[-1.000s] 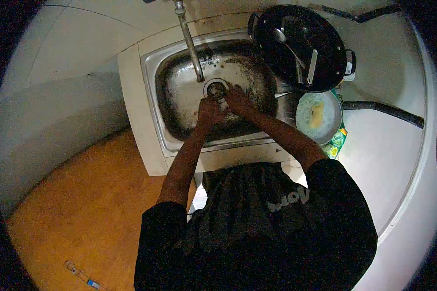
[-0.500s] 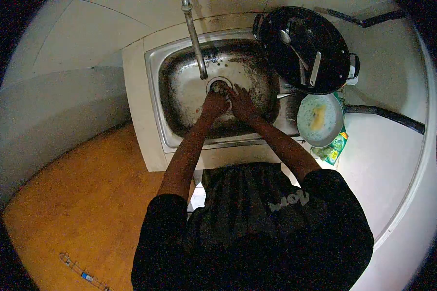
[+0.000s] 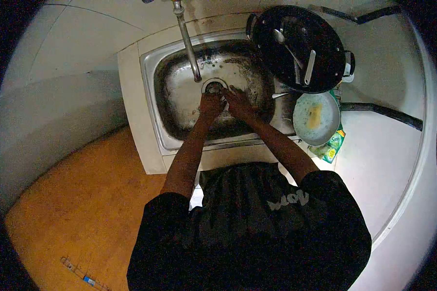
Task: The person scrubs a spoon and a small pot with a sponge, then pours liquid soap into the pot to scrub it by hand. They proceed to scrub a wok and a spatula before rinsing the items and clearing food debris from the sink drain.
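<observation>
Both hands are down in the sink (image 3: 177, 104), meeting just on the near side of the drain (image 3: 213, 86). The left hand (image 3: 210, 105) and right hand (image 3: 238, 101) touch each other, fingers bunched together. Cannot tell if anything is held between them, nor how far the fingers are curled; too dark.

The drain is round, so no long axis. It sits mid-basin, slightly toward the far edge. The sink's long axis runs left-right along the counter (image 3: 388, 160), and the basin is stained dark. The tap (image 3: 188, 43) comes in from the sink's far edge. Its long axis slants toward the near right, and the outlet ends just left of the drain.

A black pan (image 3: 320, 53) overhangs the far right corner of the sink, with a spoon (image 3: 282, 39) and another utensil lying in it. A pale plate (image 3: 303, 127) is at the right edge of the sink, just near of the pan, with a yellow patch in the middle. A green packet (image 3: 334, 143) pokes out from under the plate's near side, its print too small to read.

The person's black shirt (image 3: 257, 233) has pale lettering across it, seen upside down and not readable for certain. A small object (image 3: 80, 274) lies on the orange floor (image 3: 82, 208), near left.
</observation>
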A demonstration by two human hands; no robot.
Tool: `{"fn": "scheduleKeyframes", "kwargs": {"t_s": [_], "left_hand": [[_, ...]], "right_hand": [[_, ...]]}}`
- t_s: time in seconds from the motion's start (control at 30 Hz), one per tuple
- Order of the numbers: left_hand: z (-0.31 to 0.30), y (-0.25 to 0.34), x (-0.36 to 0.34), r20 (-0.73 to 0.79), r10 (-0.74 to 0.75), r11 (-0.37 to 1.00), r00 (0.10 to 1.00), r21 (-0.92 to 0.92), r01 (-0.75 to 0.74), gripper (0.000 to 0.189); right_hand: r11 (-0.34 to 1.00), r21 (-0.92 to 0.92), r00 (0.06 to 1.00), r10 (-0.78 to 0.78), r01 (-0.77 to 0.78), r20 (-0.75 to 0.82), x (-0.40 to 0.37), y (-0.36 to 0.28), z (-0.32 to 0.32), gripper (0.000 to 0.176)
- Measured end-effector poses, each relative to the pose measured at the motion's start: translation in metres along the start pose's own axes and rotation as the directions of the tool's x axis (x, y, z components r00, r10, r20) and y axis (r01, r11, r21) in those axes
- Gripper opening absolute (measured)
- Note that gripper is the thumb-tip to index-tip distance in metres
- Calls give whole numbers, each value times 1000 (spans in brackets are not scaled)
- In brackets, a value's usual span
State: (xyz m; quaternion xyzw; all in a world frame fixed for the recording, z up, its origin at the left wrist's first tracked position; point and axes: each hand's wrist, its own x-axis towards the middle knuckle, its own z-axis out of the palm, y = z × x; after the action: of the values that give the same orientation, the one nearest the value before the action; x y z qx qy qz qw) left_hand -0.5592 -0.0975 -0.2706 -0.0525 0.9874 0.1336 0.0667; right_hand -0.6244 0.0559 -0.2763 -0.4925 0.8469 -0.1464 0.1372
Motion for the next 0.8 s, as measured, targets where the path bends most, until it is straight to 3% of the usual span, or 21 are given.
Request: {"fn": "scheduleKeyframes", "kwargs": {"t_s": [0.1, 0.13, 0.17, 0.2, 0.23, 0.27, 0.33, 0.37, 0.4, 0.47, 0.5, 0.53, 0.57, 0.6, 0.63, 0.7, 0.73, 0.8], "left_hand": [[16, -7, -6, -42, 10, 999, 999, 33, -9, 47], [21, -9, -6, -59, 11, 1000, 998, 6, -11, 48], [16, -6, -7, -59, 20, 1000, 998, 0, -20, 48], [8, -3, -5, 52, -42, 999, 998, -15, 43, 46], [4, -1, -6, 162, -103, 994, 981, -24, 108, 45], [9, -4, -11, 35, -12, 1000, 999, 13, 12, 44], [25, -12, -11, -14, -10, 999, 1000, -49, 9, 44], [29, -15, -10, -55, -7, 995, 998, -97, 2, 44], [20, -16, -6, 57, 1, 999, 998, -48, 2, 43], [2, -12, -5, 73, 1, 998, 997, -67, 4, 41], [-4, -11, -4, 95, 0, 996, 995, -83, 8, 39], [-10, -9, -5, 92, -3, 996, 996, -84, 10, 39], [-12, -7, -3, 231, -35, 998, 972, -34, 44, 40], [-15, -7, 0, 358, -74, 997, 931, 20, 71, 41], [-19, -6, -3, 346, -78, 997, 935, 20, 76, 41], [-20, -6, -21, 35, 28, 999, 999, -44, -26, 35], [-26, -2, -27, 26, 20, 999, 999, -45, -19, 35], [-63, 14, -39, 335, -198, 876, 921, -361, 319, 27]], "right_hand": [[981, 55, 953, -165, 185, -254, 2, 12, 29, 55], [919, 391, 951, 71, 54, -299, 4, 11, 38, 50], [728, 684, 915, 306, -47, -262, 4, 11, 40, 46], [732, 679, 913, 312, -54, -264, -2, 7, 18, 46], [839, 523, 908, 327, -150, -263, -13, -8, -34, 43], [908, 343, 904, 339, -242, -261, -23, -24, -82, 40], [935, 216, 911, 332, -283, -245, -37, -37, -149, 40], [942, 153, 913, 330, -300, -241, -41, -31, -154, 40], [945, 89, 915, 327, -315, -236, -46, -25, -159, 39], [896, -73, 887, 416, -437, -201, -60, 2, -135, 44], [897, -76, 887, 413, -435, -206, -65, 8, -131, 44], [878, -211, 897, 387, -429, -214, -71, 11, -127, 44], [842, -343, 906, 359, -417, -223, -74, 15, -127, 44], [842, -347, 908, 350, -413, -231, -75, 19, -128, 44], [883, -276, 919, 324, -379, -225, -77, 24, -130, 42], [920, -207, 931, 286, -333, -225, -78, 31, -143, 41], [933, -227, 956, 250, -280, -153, -76, 36, -153, 37], [945, -246, 976, 203, -217, -82, -72, 54, -155, 33]]}}
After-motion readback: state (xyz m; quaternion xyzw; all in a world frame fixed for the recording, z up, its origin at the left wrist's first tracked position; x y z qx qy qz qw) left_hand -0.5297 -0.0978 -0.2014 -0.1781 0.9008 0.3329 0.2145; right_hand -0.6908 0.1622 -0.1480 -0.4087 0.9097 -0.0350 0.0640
